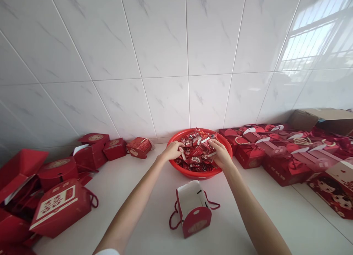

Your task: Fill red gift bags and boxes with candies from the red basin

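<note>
A round red plastic basket (202, 177) stands against the wall, heaped with small candies (195, 159) in red wrappers. My left hand (173, 151) is over its left side, fingers pinched on a pale wrapped candy (182, 153). On the opposite side my right hand (222, 154) reaches in, thumb and fingers closing round a wrapped candy with a white end (205, 140); the palm hides part of it. Between my forearms a small red gift box (196, 222) sits with its top open and white inside showing. Its dark red cord handles hang out at both sides.
Several red gift boxes (62, 207) crowd the left side of the white tabletop (132, 225). Many closed red boxes with handles (249, 155) fill the right, and a brown cardboard box (325, 115) stands behind them. A tiled wall (165, 100) bounds the back.
</note>
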